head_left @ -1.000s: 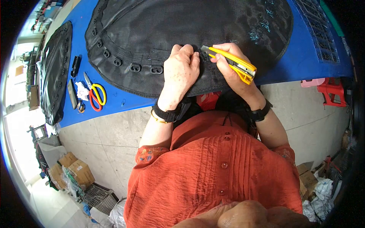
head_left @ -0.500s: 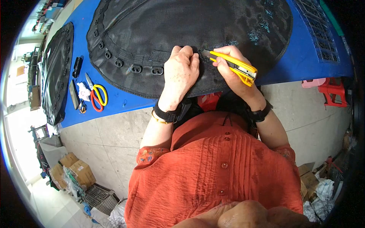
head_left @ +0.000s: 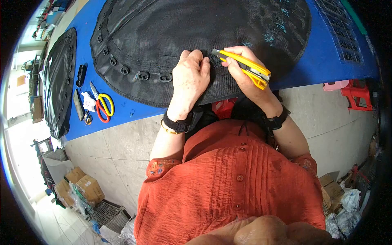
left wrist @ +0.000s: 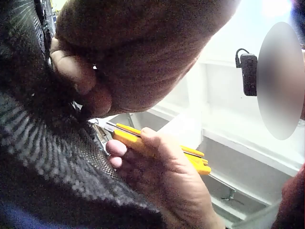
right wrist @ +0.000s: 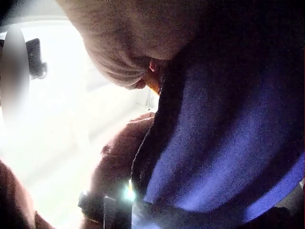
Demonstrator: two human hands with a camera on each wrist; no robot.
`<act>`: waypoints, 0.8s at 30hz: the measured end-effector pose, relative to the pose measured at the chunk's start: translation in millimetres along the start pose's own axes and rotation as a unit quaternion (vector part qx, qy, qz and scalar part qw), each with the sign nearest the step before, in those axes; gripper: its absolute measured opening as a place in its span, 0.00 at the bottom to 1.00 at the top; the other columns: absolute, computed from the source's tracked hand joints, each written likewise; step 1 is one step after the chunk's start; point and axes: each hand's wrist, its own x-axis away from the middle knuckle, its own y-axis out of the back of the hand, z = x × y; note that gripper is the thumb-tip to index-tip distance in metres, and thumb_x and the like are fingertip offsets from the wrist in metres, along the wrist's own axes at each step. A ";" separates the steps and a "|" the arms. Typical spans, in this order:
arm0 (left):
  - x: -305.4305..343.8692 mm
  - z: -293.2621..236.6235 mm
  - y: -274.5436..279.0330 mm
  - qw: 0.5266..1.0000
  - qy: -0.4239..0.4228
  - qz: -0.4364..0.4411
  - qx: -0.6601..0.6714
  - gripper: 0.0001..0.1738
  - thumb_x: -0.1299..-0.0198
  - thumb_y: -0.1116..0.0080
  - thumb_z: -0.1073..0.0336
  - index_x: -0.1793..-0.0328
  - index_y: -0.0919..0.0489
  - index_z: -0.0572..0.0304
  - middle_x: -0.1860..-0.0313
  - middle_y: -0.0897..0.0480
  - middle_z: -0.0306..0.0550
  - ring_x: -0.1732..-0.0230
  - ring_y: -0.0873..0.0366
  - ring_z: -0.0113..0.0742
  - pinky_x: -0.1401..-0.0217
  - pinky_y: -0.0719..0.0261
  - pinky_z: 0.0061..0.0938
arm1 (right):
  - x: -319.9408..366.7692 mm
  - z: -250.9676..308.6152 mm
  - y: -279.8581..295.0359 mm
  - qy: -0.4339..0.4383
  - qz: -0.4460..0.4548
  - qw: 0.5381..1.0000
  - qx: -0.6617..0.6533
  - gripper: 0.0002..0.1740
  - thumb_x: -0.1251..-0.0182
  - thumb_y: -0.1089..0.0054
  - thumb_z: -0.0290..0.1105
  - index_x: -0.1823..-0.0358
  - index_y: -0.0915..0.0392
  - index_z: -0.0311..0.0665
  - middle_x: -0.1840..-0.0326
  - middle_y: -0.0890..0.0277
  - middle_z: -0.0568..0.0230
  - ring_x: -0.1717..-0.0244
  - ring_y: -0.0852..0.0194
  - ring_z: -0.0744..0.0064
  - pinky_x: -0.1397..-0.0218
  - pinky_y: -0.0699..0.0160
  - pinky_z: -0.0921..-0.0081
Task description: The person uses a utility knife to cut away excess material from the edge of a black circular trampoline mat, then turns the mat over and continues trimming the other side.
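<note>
My right hand (head_left: 241,69) grips a yellow utility knife (head_left: 255,68), its blade out and pointing left at the black mesh piece (head_left: 192,30). The blade tip is close beside the fingers of my left hand (head_left: 190,75), which is curled and pinches the mesh. In the left wrist view, the left fingers (left wrist: 76,71) press into the fabric and the knife (left wrist: 128,136) comes up close to them. Left of that hand, black plastic buckles (head_left: 165,77) line the curved edge of the piece.
On the blue table (head_left: 126,110) at left lie red-and-yellow scissors (head_left: 105,108), a black tool (head_left: 81,75), a grey bar (head_left: 78,104) and crumpled white paper (head_left: 88,101). Another black piece (head_left: 59,81) lies further left. Bagged black parts (head_left: 339,34) are at the right, a red stool (head_left: 359,96) below.
The knife and both hands shift slightly left in the head view, along with the mesh and the tools on the table. Both hands keep their grips.
</note>
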 end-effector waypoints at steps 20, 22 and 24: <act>2.5 -0.5 2.1 0.999 0.008 0.015 -0.042 0.12 0.31 0.31 0.63 0.63 0.19 0.64 0.62 0.18 0.59 0.62 0.14 0.63 0.57 0.14 0.49 | 5.2 4.4 6.8 0.045 -0.017 0.987 0.152 0.13 0.31 0.30 0.25 0.47 0.18 0.41 0.54 0.12 0.58 0.57 0.13 0.50 0.51 0.16 0.59; 4.3 -5.7 6.3 0.999 0.026 0.017 -0.032 0.15 0.32 0.28 0.60 0.63 0.18 0.65 0.63 0.18 0.59 0.61 0.16 0.62 0.56 0.17 0.48 | 6.5 2.8 6.5 0.042 -0.022 0.988 0.145 0.13 0.31 0.30 0.26 0.47 0.18 0.41 0.54 0.12 0.59 0.57 0.13 0.50 0.51 0.16 0.58; 4.8 -6.7 7.5 0.999 0.038 0.020 -0.028 0.17 0.32 0.27 0.57 0.63 0.17 0.65 0.63 0.18 0.58 0.60 0.16 0.61 0.54 0.18 0.48 | 6.9 2.4 6.9 0.035 -0.025 0.990 0.134 0.12 0.30 0.31 0.26 0.47 0.18 0.42 0.54 0.11 0.59 0.56 0.13 0.51 0.50 0.15 0.59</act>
